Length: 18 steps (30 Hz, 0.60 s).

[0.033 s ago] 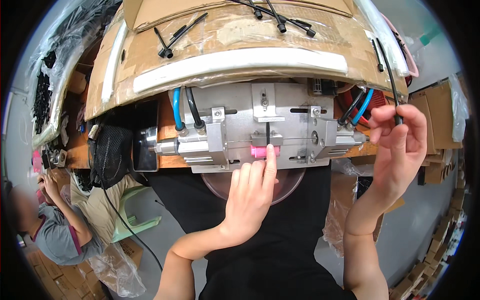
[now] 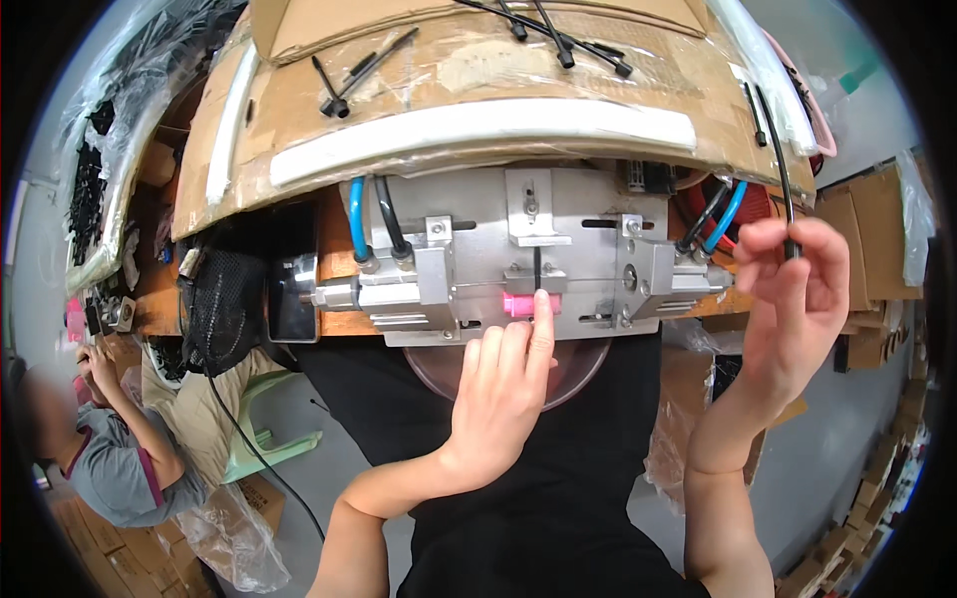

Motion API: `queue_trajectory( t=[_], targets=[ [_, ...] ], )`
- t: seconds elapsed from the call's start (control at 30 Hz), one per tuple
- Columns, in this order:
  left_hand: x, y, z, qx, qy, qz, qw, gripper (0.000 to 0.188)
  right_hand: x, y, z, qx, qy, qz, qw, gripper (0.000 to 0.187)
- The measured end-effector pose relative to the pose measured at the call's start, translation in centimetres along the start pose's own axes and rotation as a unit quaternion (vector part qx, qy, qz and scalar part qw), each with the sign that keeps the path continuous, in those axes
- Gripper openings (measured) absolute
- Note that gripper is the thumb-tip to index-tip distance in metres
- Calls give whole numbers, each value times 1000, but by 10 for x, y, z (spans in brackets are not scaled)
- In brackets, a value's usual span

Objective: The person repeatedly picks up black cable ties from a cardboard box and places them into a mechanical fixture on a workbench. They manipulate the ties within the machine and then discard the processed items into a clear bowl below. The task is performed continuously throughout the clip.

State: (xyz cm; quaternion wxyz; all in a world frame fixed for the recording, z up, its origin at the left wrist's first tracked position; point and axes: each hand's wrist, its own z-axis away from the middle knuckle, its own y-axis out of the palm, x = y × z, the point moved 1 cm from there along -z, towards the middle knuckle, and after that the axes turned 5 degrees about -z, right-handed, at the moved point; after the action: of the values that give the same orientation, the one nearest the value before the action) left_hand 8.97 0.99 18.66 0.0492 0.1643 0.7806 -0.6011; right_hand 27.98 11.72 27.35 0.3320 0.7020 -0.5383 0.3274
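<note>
Bent over the metal fixture [image 2: 588,189], my left hand [image 2: 498,394] has its index finger stretched out and the other fingers curled. That fingertip rests on the lower end of a short black rod [image 2: 537,264], at a bright pink block [image 2: 517,305] on the fixture's front edge. The rod stands in line with a slotted metal bracket [image 2: 536,238] behind it. Off to the right, my right hand [image 2: 797,289] pinches a long thin black rod [image 2: 781,164] near its thicker lower end, pointing it up and away.
Metal cylinders with blue and black hoses [image 2: 357,224] flank the fixture. Behind it, a cardboard box [image 2: 419,85] bears several black rods [image 2: 367,70] and a white foam strip [image 2: 478,135]. A phone [image 2: 293,299] and black mesh pouch [image 2: 219,314] lie left. Another person [image 2: 130,448] sits at far left.
My right hand and the long rod have sunk very slightly. My left index finger stays on the short rod; the view has shifted a little.
</note>
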Motion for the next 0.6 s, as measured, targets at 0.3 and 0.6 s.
queue_trajectory(
  t=[0.3, 0.6],
  targets=[
    [9, -28, -10, 50, 8, 33, 998, 72, -21, 28, 83, 119, 43, 169, 977, 52],
    [143, -121, -139, -103, -138, -62, 983, 24, -60, 61, 111, 214, -22, 263, 941, 63]
  ],
)
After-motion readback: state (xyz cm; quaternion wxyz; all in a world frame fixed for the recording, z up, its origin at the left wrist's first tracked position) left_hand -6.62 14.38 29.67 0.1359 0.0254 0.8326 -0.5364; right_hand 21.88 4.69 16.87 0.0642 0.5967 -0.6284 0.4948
